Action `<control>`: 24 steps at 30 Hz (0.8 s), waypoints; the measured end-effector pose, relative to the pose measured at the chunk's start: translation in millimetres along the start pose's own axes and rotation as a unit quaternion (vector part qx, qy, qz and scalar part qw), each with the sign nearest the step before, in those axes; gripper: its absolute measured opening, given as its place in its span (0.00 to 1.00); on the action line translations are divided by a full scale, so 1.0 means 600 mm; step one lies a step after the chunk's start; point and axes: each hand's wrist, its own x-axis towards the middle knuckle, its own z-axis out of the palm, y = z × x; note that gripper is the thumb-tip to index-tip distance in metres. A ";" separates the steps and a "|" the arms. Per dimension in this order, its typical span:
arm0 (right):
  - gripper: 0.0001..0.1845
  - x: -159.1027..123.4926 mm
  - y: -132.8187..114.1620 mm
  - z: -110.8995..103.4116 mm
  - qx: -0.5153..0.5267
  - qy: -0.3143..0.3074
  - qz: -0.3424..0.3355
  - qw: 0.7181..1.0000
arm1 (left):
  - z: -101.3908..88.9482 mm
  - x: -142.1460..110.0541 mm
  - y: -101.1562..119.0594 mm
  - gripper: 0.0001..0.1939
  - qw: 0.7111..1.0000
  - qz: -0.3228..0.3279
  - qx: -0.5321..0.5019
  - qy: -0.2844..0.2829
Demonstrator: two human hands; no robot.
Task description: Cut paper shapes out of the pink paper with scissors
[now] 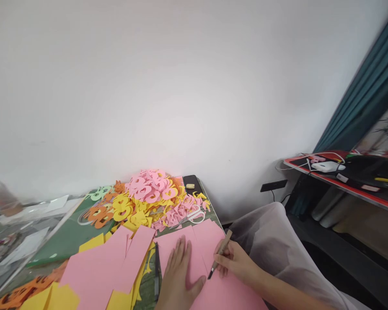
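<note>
Left hand (180, 275): grip wide, palm flat on the pink paper (226, 292)
Right hand (233, 260): grip narrow, holding a craft knife (220, 254), tip on the paper
Far: heaped paper cutouts (148, 193) beyond the paper

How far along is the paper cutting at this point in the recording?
Done: a heap of cut pink, yellow and orange shapes. In hand: the right hand holds a craft knife to a pink sheet, which the left hand presses flat. Left: more pink sheets and yellow sheets.

Pink paper sheets (93, 280) cut off below; left-edge clutter (3, 200) blurred
</note>
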 end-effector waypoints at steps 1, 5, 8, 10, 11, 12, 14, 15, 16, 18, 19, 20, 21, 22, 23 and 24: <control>0.19 0.001 -0.001 0.000 0.003 0.002 -0.007 1.000 | 0.000 0.000 0.000 0.35 1.000 -0.002 0.000 -0.002; 0.19 0.006 -0.004 -0.001 -0.003 -0.002 -0.016 1.000 | -0.003 0.001 0.003 0.34 1.000 -0.004 -0.001 0.000; 0.18 0.010 -0.003 -0.002 -0.006 0.000 -0.024 1.000 | -0.007 0.002 0.006 0.34 1.000 -0.011 0.000 -0.008; 0.18 0.015 -0.003 -0.003 -0.004 0.001 -0.034 0.999 | -0.009 0.002 0.007 0.34 1.000 -0.016 -0.002 -0.013; 0.18 0.019 -0.003 -0.003 -0.005 0.002 -0.037 0.999 | -0.009 0.002 0.007 0.34 1.000 -0.017 -0.004 -0.014; 0.18 0.023 -0.004 -0.003 -0.007 0.002 -0.040 0.999 | -0.009 0.002 0.007 0.34 1.000 -0.017 -0.006 -0.013; 0.18 0.033 -0.006 -0.002 -0.011 0.005 -0.043 0.999 | -0.008 0.003 0.005 0.34 1.000 -0.018 -0.011 -0.014; 0.18 0.038 -0.008 -0.002 -0.012 0.006 -0.044 0.999 | -0.007 0.003 0.005 0.34 1.000 -0.020 -0.012 -0.015; 0.19 0.044 -0.009 -0.002 -0.011 0.007 -0.046 0.999 | -0.006 0.004 0.004 0.34 1.000 -0.022 -0.014 -0.017; 0.18 0.054 -0.011 -0.001 -0.011 0.010 -0.051 0.999 | -0.006 0.004 0.004 0.35 0.999 -0.026 -0.017 -0.022; 0.18 0.059 -0.012 0.000 -0.013 0.013 -0.054 0.998 | -0.007 0.004 0.005 0.35 0.999 -0.028 -0.019 -0.024; 0.18 0.063 -0.013 0.000 -0.014 0.017 -0.056 0.998 | -0.008 0.004 0.007 0.35 0.999 -0.030 -0.021 -0.027; 0.18 0.068 -0.013 0.001 -0.015 0.022 -0.058 0.998 | -0.010 0.005 0.009 0.35 0.999 -0.033 -0.021 -0.031; 0.18 0.072 -0.014 0.002 -0.015 0.026 -0.058 0.998 | -0.012 0.005 0.011 0.35 0.998 -0.039 -0.021 -0.036; 0.19 0.077 -0.015 0.003 -0.015 0.030 -0.058 0.998 | -0.015 0.005 0.013 0.36 0.998 -0.043 -0.021 -0.044; 0.19 0.081 -0.016 0.004 -0.015 0.033 -0.059 0.998 | -0.018 0.005 0.014 0.36 0.997 -0.048 -0.020 -0.050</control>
